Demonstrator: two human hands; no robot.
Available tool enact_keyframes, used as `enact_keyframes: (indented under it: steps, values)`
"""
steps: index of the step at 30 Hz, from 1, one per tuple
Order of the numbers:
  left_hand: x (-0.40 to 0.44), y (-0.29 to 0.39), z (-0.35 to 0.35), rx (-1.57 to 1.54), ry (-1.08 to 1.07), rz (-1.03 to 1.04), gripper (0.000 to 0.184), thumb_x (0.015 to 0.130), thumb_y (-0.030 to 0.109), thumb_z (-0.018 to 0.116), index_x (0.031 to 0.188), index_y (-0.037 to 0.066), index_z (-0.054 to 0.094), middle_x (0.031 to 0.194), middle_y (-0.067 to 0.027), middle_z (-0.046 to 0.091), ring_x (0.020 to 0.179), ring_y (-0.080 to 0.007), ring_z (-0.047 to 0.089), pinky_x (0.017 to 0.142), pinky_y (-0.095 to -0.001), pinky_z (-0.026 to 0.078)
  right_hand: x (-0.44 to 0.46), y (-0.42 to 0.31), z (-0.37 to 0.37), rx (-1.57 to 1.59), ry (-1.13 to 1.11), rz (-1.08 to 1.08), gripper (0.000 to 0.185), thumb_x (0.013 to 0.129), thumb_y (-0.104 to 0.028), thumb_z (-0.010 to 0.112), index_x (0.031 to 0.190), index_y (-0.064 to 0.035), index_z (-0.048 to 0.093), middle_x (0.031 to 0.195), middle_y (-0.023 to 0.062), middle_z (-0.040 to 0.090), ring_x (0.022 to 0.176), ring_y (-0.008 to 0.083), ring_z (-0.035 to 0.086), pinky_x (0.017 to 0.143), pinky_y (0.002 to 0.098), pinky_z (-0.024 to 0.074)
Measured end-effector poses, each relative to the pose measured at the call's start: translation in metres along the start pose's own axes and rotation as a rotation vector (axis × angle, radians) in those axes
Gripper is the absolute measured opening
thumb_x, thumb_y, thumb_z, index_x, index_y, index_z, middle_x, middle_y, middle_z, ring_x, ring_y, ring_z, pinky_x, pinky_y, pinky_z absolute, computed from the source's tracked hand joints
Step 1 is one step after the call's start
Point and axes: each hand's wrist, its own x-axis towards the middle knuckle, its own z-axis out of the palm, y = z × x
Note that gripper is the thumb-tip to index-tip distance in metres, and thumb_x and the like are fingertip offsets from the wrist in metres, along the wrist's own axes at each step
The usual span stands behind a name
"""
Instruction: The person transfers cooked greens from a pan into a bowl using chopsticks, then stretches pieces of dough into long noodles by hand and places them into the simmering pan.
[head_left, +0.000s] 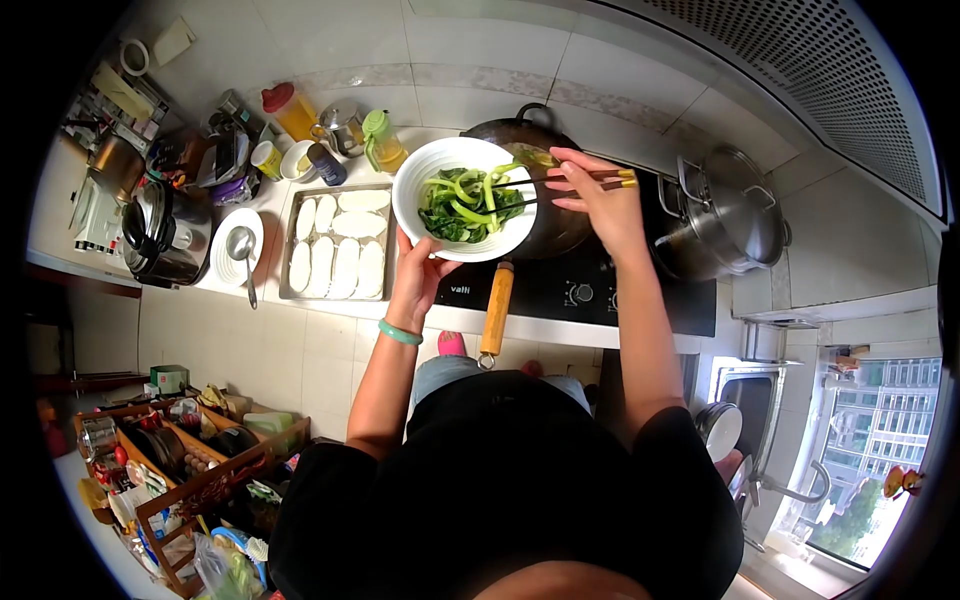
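Note:
My left hand (418, 272) grips the lower rim of a white ribbed bowl (412, 180) and holds it up by the stove. Green leafy vegetables (468, 205) lie in the bowl. From the right, my right hand (598, 195) holds a pair of dark chopsticks (610, 178), whose tips are among the greens. Behind and to the right of the bowl, partly hidden by it, a dark wok (560, 235) sits on the black stove, with a little food visible inside. Its wooden handle (497, 308) points toward my body.
Left of the stove are a tray (284, 255) of pale oval pieces, a plate (222, 262) with a spoon, bottles and a pressure cooker (145, 235). A steel pot (725, 215) stands right. A range hood (800, 70) hangs above.

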Motion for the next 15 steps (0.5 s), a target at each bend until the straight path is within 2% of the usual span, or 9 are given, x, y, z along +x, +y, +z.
enact_keyframes:
  steps: [2, 7, 9, 11, 12, 13, 14, 15]
  values:
    - [-0.002, -0.001, -0.002, -0.012, 0.007, 0.003, 0.057, 0.082, 0.007, 0.048, 0.134, 0.016, 0.026, 0.117, -0.0111, 0.051, 0.091, -0.0248, 0.063, 0.065, -0.0298, 0.059, -0.005, -0.015, -0.009, -0.06, -0.016, -0.014, 0.023, 0.088, -0.014, 0.057, 0.107, -0.0022, 0.063, 0.094, 0.0112, 0.064, 0.084, 0.0196, 0.064, 0.069, 0.0293, 0.0549]
    - [-0.007, -0.002, -0.011, -0.037, 0.036, 0.009, 0.052, 0.083, 0.008, 0.048, 0.131, 0.017, 0.029, 0.118, -0.0109, 0.051, 0.091, -0.0247, 0.063, 0.067, -0.0297, 0.059, -0.012, -0.039, -0.029, -0.073, 0.034, -0.095, 0.023, 0.089, -0.016, 0.056, 0.1, 0.0017, 0.064, 0.092, 0.0124, 0.066, 0.082, 0.0198, 0.065, 0.069, 0.0285, 0.0544]
    - [-0.009, 0.0, -0.015, -0.075, 0.061, 0.004, 0.056, 0.081, 0.004, 0.047, 0.132, 0.016, 0.027, 0.116, -0.0115, 0.051, 0.087, -0.0249, 0.064, 0.062, -0.0303, 0.059, -0.011, -0.035, -0.038, -0.007, 0.078, -0.111, 0.023, 0.089, -0.017, 0.055, 0.098, 0.0033, 0.063, 0.091, 0.0134, 0.065, 0.082, 0.0216, 0.066, 0.069, 0.0291, 0.0549]
    - [-0.014, 0.003, -0.023, -0.026, 0.078, 0.025, 0.053, 0.081, 0.009, 0.049, 0.13, 0.016, 0.03, 0.119, -0.01, 0.05, 0.096, -0.0246, 0.061, 0.074, -0.0336, 0.057, -0.004, -0.016, -0.054, -0.01, 0.091, -0.125, 0.024, 0.09, -0.017, 0.054, 0.095, 0.0045, 0.062, 0.091, 0.0139, 0.065, 0.083, 0.0235, 0.066, 0.068, 0.0313, 0.0557]
    - [-0.017, 0.008, -0.026, 0.008, 0.08, 0.023, 0.055, 0.079, 0.009, 0.049, 0.131, 0.016, 0.03, 0.119, -0.0097, 0.05, 0.1, -0.0246, 0.059, 0.078, -0.0353, 0.056, 0.001, 0.0, -0.063, -0.021, 0.107, -0.063, 0.024, 0.09, -0.018, 0.054, 0.095, 0.0042, 0.062, 0.092, 0.0135, 0.064, 0.084, 0.0235, 0.065, 0.067, 0.0322, 0.056]
    - [-0.018, 0.008, -0.031, -0.055, 0.104, 0.036, 0.056, 0.082, 0.005, 0.046, 0.133, 0.017, 0.025, 0.117, -0.0116, 0.05, 0.09, -0.0246, 0.063, 0.069, -0.0328, 0.059, 0.006, 0.019, -0.07, -0.031, 0.122, 0.002, 0.024, 0.09, -0.018, 0.054, 0.094, 0.004, 0.062, 0.092, 0.0131, 0.064, 0.084, 0.0234, 0.065, 0.066, 0.0331, 0.0563]
    - [-0.022, 0.011, -0.034, -0.045, 0.119, 0.052, 0.057, 0.082, 0.005, 0.046, 0.133, 0.017, 0.024, 0.118, -0.0115, 0.05, 0.091, -0.0245, 0.063, 0.07, -0.0332, 0.059, 0.012, 0.042, -0.077, -0.063, 0.153, 0.071, 0.022, 0.09, -0.017, 0.054, 0.093, 0.003, 0.063, 0.092, 0.0119, 0.064, 0.087, 0.0226, 0.063, 0.065, 0.0346, 0.0568]
    - [-0.027, 0.016, -0.035, -0.035, 0.133, 0.069, 0.057, 0.082, 0.005, 0.045, 0.134, 0.018, 0.023, 0.118, -0.0114, 0.05, 0.093, -0.0245, 0.062, 0.071, -0.0336, 0.058, 0.016, 0.066, -0.082, -0.026, 0.169, 0.09, 0.02, 0.09, -0.015, 0.054, 0.094, 0.002, 0.064, 0.1, 0.0129, 0.062, 0.089, 0.0213, 0.062, 0.063, 0.0353, 0.0579]
